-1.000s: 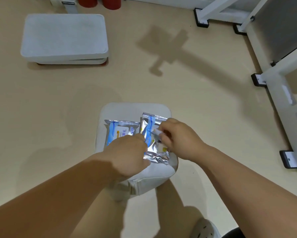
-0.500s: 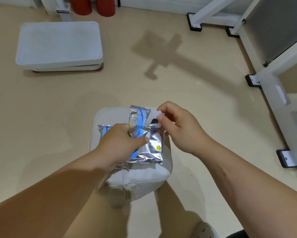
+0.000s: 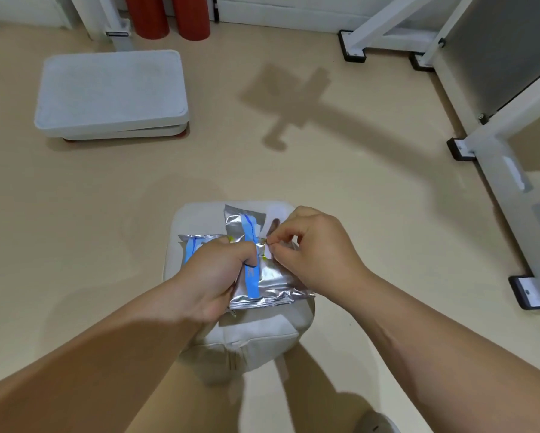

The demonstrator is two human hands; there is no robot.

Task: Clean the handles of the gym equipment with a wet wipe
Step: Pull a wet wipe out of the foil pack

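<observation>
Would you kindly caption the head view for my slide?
Left hand holds a silver wet-wipe pack over a padded stool while the right hand pinches at its opening.

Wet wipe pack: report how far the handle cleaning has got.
Done: the left hand has lifted one wet wipe pack off the cushioned stool, and its white seal flap is peeled up. In hand: the right hand pinches at the opening; no wipe is visibly out. Left: pulling a wipe and wiping handles; none have been reached. A second pack lies unopened.
</observation>
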